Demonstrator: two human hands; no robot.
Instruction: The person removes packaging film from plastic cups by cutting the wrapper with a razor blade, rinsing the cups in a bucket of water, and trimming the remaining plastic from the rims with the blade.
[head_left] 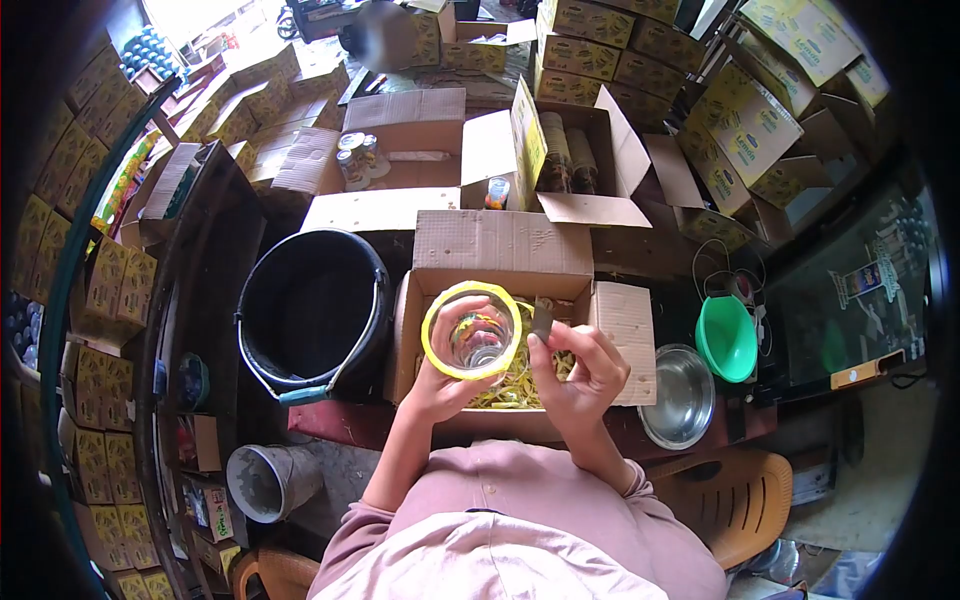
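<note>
My left hand (pixel 440 392) is wrapped around a clear cup (pixel 480 352) with a yellow rim, its mouth turned up toward me. Coloured print shows through the cup's wall. Between the thumb and fingers of my right hand (pixel 582 375) is a small dark flat piece (pixel 542 318), like a short blade, close to the cup's right side. Both hands are over an open cardboard box (pixel 503 242). Thin yellow strips (pixel 520 388) lie inside that box, partly hidden by my hands.
A black bucket (pixel 310 300) stands left of the box. On the right are a clear bowl (pixel 677 398) and a green bowl (pixel 727 338). Behind, one open carton (pixel 405 110) holds several printed cups; another carton (pixel 625 150) holds stacked cups. An orange chair (pixel 735 500) is beside me.
</note>
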